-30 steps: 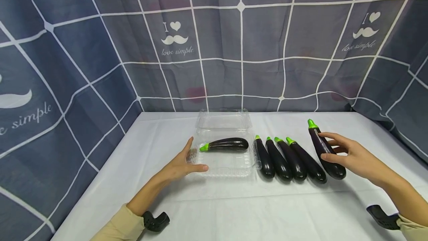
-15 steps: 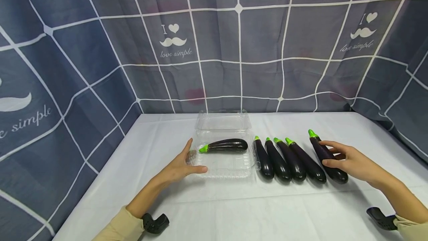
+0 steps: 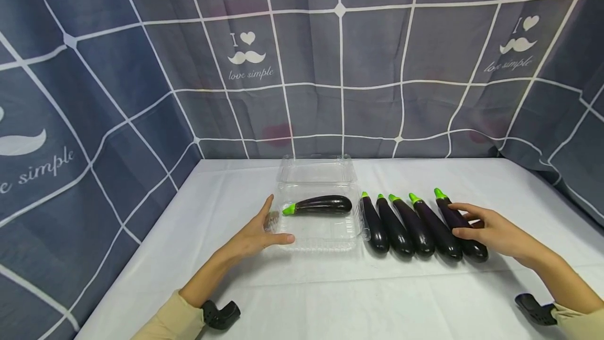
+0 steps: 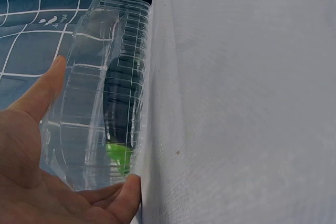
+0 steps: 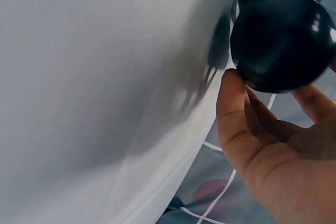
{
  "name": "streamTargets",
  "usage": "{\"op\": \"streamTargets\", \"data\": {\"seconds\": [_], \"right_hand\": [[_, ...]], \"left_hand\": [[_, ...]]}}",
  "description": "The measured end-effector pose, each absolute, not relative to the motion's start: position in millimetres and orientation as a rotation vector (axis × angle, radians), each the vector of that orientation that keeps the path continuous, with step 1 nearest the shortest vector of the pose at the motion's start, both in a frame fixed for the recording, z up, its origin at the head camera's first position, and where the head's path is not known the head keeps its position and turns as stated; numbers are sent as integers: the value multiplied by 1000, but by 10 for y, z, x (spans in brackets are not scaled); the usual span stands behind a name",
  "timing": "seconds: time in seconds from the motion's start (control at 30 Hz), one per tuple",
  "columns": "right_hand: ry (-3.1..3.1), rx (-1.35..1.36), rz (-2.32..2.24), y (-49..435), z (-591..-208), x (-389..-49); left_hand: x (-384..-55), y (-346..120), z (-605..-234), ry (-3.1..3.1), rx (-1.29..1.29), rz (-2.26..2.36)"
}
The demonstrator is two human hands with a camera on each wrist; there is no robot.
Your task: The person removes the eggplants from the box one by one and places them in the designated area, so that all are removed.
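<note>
A glossy dark eggplant with a green stem end, the rightmost of a row (image 3: 450, 216), lies in the grip of my right hand (image 3: 502, 232). Thumb and fingers hold it from the right; its rounded end (image 5: 281, 43) fills the top of the right wrist view. My left hand (image 3: 255, 232) holds the left side of a clear plastic clamshell container (image 3: 321, 235), its thumb and fingers spread around that end in the left wrist view. Inside the container one eggplant (image 3: 325, 204) lies sideways, stem end to the left. The container's lid (image 3: 316, 172) is folded back behind it.
Several more eggplants (image 3: 396, 230) lie side by side between the container and my right hand, stems pointing away. A white cloth (image 3: 330, 298) covers the table. A checked curtain (image 3: 306, 67) hangs behind and along both sides.
My right hand has lowered the rightmost eggplant and brought it left against the row, nudging its neighbour slightly. The left hand and the container have stayed in place.
</note>
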State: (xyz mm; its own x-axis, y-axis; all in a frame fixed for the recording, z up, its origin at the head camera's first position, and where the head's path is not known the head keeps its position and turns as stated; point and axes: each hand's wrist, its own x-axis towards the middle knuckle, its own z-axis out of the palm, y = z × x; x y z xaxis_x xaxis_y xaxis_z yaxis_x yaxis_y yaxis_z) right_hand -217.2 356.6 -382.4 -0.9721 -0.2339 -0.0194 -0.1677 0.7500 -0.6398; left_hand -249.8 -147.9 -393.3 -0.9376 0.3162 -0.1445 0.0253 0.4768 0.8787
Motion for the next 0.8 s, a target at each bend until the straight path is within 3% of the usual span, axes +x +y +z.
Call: {"op": "streamTargets", "data": {"seconds": [0.8], "right_hand": [[2841, -304, -1030, 3564, -3860, -2153]], "left_hand": [[-2507, -1470, -3934, 2451, 283, 1429]]}}
